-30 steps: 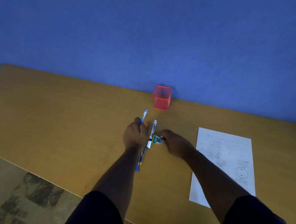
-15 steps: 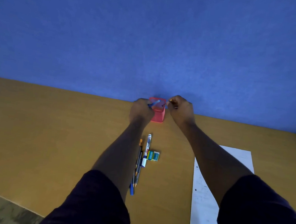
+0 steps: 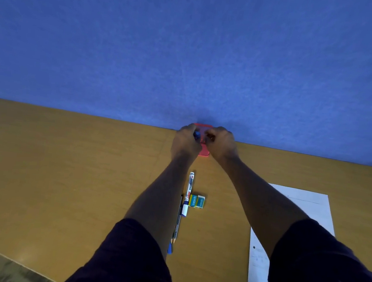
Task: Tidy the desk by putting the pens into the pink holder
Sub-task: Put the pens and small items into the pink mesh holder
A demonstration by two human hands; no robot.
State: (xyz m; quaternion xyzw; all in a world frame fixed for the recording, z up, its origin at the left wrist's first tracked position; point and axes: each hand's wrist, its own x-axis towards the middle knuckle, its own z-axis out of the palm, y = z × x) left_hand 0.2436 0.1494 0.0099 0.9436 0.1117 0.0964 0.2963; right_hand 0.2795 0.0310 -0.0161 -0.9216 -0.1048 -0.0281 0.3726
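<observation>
Both arms reach straight forward, nearly parallel, bare from the dark sleeves pushed up near the elbows. The left hand (image 3: 186, 141) is curled into a loose fist, knuckles up, fingers closed around something blue. The right hand (image 3: 222, 143) sits just beside it, wrist bent slightly inward, thumb and forefinger pinched together. The two hands almost touch.

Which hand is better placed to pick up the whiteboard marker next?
Probably the left hand. The whiteboard marker lies beside the left forearm, and the right hand would have to cross over.
</observation>
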